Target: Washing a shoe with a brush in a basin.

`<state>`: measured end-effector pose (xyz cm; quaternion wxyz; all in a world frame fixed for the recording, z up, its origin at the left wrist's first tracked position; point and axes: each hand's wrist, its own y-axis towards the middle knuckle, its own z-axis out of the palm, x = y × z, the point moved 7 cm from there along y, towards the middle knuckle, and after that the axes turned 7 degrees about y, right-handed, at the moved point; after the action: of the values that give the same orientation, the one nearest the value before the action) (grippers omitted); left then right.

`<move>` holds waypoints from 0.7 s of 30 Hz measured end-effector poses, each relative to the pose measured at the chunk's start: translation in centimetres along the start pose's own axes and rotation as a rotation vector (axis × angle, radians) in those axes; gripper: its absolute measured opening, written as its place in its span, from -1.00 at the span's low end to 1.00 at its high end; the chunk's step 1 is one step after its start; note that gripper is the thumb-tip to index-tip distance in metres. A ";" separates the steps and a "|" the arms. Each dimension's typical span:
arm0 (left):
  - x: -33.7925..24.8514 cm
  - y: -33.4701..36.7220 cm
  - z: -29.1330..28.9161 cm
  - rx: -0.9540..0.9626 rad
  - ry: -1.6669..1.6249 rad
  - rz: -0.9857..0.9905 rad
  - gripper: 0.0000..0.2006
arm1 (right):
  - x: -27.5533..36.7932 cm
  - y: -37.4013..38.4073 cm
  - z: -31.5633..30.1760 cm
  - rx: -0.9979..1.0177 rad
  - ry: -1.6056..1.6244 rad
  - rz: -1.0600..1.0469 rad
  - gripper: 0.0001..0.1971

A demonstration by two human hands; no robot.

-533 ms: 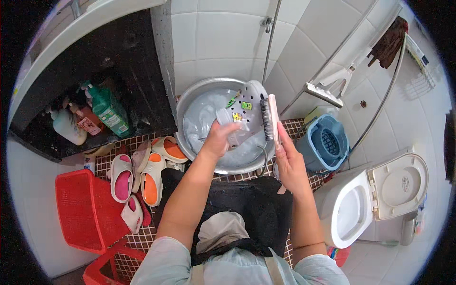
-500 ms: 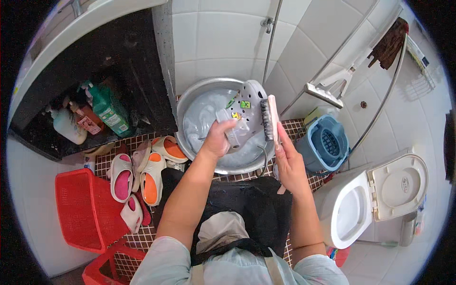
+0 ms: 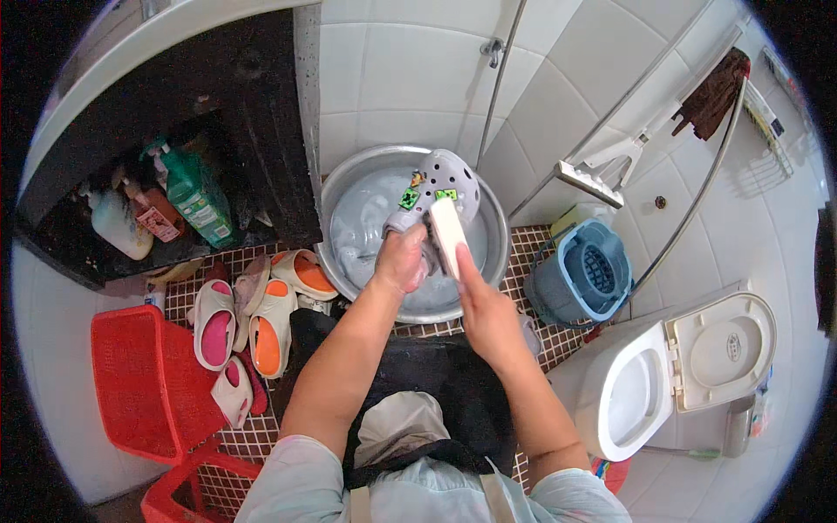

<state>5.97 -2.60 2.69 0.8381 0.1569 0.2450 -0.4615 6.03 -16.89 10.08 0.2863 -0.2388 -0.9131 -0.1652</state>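
Note:
My left hand [image 3: 402, 259] grips a pale grey clog [image 3: 455, 174] by its heel end, holding it over a large metal basin [image 3: 349, 166]. The clog has round holes and several small charms, green and yellow, on its upper. My right hand [image 3: 490, 318] is closed on a scrub brush [image 3: 448, 234] with a pale back and dark bristles. The bristle side faces the clog near its heel, mostly hidden by the brush back. Cloudy, soapy water [image 3: 362, 222] lies in the basin under the clog.
Several slippers [image 3: 275, 336] lie on the tiled floor at left, beside a red basket [image 3: 144, 383]. Bottles [image 3: 196, 196] stand in the dark cabinet. At right are a blue mop bucket [image 3: 588, 270], a toilet [image 3: 641, 401] with raised lid, and a hanging hose [image 3: 697, 200].
The clog has turned and moved slightly left. The brush has swung from the clog's right side to its lower part, my right hand shifting left with it.

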 end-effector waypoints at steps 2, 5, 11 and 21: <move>0.3 -0.2 0.5 0.017 0.063 0.016 -0.68 | -1.2 2.4 0.3 -0.031 -0.069 0.009 -0.43; 0.4 -0.1 0.2 -0.159 0.055 0.099 -0.66 | -1.9 4.9 -1.0 -0.218 -0.168 0.043 -0.42; -0.3 -0.3 -1.1 -0.154 0.209 0.089 -0.63 | -2.3 3.0 2.9 -0.001 -0.196 0.001 -0.41; -0.9 -0.6 -0.9 -0.165 0.325 0.086 -0.74 | -2.7 3.3 2.1 -0.013 -0.105 0.063 -0.45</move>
<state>4.85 -1.84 2.43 0.8166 0.1702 0.4071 -0.3721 8.73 -14.14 7.35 0.2413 -0.2779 -0.9177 -0.1494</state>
